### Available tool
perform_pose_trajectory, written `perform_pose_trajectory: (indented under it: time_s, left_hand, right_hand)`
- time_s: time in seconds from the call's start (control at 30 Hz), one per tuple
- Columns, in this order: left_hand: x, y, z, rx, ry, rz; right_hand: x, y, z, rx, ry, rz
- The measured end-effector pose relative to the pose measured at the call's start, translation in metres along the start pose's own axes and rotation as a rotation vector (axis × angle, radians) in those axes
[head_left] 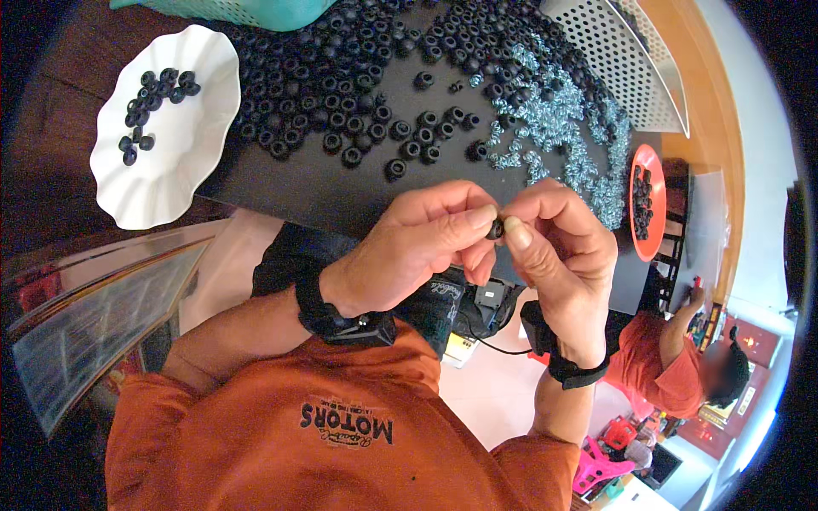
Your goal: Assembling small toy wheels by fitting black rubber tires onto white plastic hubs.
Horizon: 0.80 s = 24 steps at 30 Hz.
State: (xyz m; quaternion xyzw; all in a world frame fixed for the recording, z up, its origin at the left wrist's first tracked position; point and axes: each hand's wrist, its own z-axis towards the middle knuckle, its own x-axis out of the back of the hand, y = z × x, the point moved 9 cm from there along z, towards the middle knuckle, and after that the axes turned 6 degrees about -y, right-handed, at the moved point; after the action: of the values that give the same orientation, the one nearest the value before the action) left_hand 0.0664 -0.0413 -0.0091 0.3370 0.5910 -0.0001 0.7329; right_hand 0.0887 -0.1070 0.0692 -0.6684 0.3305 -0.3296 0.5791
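In front of my chest, above the table's near edge, a small round black plastic piece [495,229] sits between my fingertips. My left hand [417,247] is closed, pinching it between thumb and fingers. From the other side my right hand [567,255] closes its thumb and forefinger at the same piece; whether they hold a further part is hidden. Beyond my hands lies a wide heap of hollow black plastic pieces [341,94]. Small silvery coil springs [554,102] are piled to its right, with a few strays near my fingers.
A white wavy-edged dish [200,162] with several black pieces stands at left, an orange-red dish [649,243] with more at right. A teal basket [256,13] and a perforated white basket [596,43] border the heap. Another person [665,358] is at the right.
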Motion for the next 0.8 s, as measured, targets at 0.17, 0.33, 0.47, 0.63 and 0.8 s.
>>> perform_pose_trajectory:
  time_s: [0.17, 0.33, 0.47, 0.63, 0.8]
  left_hand:
    - [0.001, -0.001, 0.0, -0.041, -0.058, 0.001]
    - [0.0, 0.004, -0.002, -0.086, -0.046, 0.122]
    - [-0.005, 0.014, -0.011, -0.072, -0.05, 0.122]
    - [0.0, 0.037, -0.021, -0.112, -0.019, 0.218]
    - [0.012, 0.041, -0.019, -0.105, -0.001, 0.207]
  right_hand:
    - [0.0, 0.016, 0.001, -0.083, 0.036, -0.037]
    - [-0.002, 0.028, 0.004, -0.16, 0.025, 0.178]
    - [-0.007, 0.017, 0.01, -0.167, -0.054, 0.17]
    - [0.009, -0.014, 0.035, -0.189, -0.033, -0.356]
    - [0.016, -0.026, 0.092, 0.114, -0.073, -0.959]
